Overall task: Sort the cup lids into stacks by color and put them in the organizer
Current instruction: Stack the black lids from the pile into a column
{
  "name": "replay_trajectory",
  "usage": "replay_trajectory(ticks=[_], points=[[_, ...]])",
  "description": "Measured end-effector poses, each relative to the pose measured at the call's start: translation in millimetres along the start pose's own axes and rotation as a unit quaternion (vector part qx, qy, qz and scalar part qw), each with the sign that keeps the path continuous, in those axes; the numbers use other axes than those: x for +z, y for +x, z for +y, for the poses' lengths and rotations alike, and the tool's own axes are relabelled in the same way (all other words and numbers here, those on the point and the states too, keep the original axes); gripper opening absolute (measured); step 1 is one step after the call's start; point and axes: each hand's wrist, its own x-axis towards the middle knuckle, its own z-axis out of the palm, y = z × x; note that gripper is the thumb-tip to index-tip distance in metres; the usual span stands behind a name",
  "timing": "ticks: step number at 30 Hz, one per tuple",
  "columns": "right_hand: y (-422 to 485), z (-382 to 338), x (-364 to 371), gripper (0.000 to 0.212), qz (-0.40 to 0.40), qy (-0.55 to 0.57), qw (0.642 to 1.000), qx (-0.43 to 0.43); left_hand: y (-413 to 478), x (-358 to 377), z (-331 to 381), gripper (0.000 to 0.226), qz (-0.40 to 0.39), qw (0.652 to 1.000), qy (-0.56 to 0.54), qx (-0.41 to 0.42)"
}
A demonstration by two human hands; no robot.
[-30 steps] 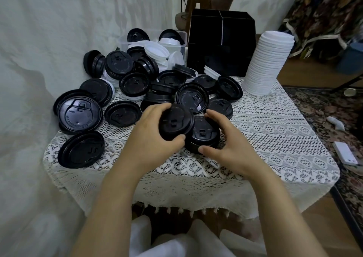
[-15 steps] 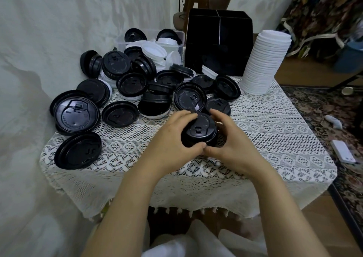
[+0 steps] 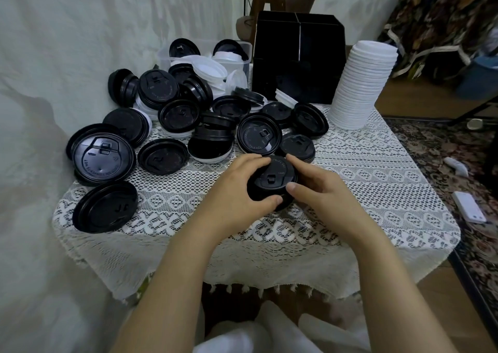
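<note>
Right now both hands are working on one short stack of black lids (image 3: 272, 181), which is sitting on the lace tablecloth (image 3: 377, 169) just below ctr of the frame. The left hand (image 3: 237, 191) is wrapping curled fingers round the stack's left side, w/ the thumb pressing the near rim. The right hand (image 3: 320, 193) is pinching the right side, forefinger resting on the far top edge & thumb on the near edge. They're prob squaring the lids so they nest.

Loose black lids (image 3: 183, 115) are lying in a heap across the upper left, some face up, some flipped, w/ two bigger-looking black lids (image 3: 103, 155) at far left. White lids (image 3: 213, 69) are spilling from a clear tub (image 3: 167, 56) behind the heap. A tall white lid stack (image 3: 361, 88) is standing upper right, just beside the black organizer (image 3: 299, 58) at top ctr; can't tell what's inside it.

Handling, judging by looks: they're thin moulded plastic, so v. light, a bit springy & smooth enough to be slipping under fingers. The domed tops are prob flexing if squeezed hard, so gripping the rim on opposite sides, low down, w/ a finger on top, is looking safest. Tilting the stack risks lids sliding off, esp if they're not fully nested
</note>
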Motion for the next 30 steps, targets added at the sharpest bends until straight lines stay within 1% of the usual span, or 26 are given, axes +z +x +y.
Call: replay_trajectory(ticks=[2,12,15,18,20,22,24,25,27,28,30], points=[[1,2,0,0.055,-0.001,-0.007,1.0,0.004,0,0,-1,0.068,-0.003,1.0,-0.004,-0.004],[2,-5,2,0.057,0.001,-0.145,0.989,0.006,2,1,-5,0.072,0.001,1.0,-0.006,-0.02],[2,-7,3,0.058,0.0,-0.165,0.986,0.01,2,3,-5,0.073,0.007,1.0,-0.01,-0.026],[0,-6,0,0.058,-0.013,-0.157,0.987,0.009,2,2,-6,0.073,0.006,0.999,-0.027,-0.035],[0,-6,0,0.055,0.01,-0.112,0.994,0.001,1,1,-5,0.073,0.001,0.998,-0.041,-0.04],[4,-4,1,0.053,0.082,-0.084,0.993,-0.021,1,1,-5,0.073,-0.003,0.998,-0.04,-0.041],[11,-2,4,0.054,0.14,-0.144,0.979,-0.041,1,1,-5,0.073,-0.004,0.999,-0.034,-0.039],[15,0,6,0.055,0.148,-0.195,0.969,-0.044,1,1,-5,0.073,-0.004,0.999,-0.033,-0.04],[23,7,9,0.058,0.136,-0.301,0.943,-0.038,2,1,-5,0.073,-0.006,0.999,-0.031,-0.041],[26,9,9,0.059,0.128,-0.332,0.934,-0.035,1,0,-4,0.073,-0.007,0.999,-0.03,-0.04],[32,11,8,0.059,0.12,-0.348,0.929,-0.028,1,-1,-4,0.073,-0.009,0.999,-0.029,-0.04]])
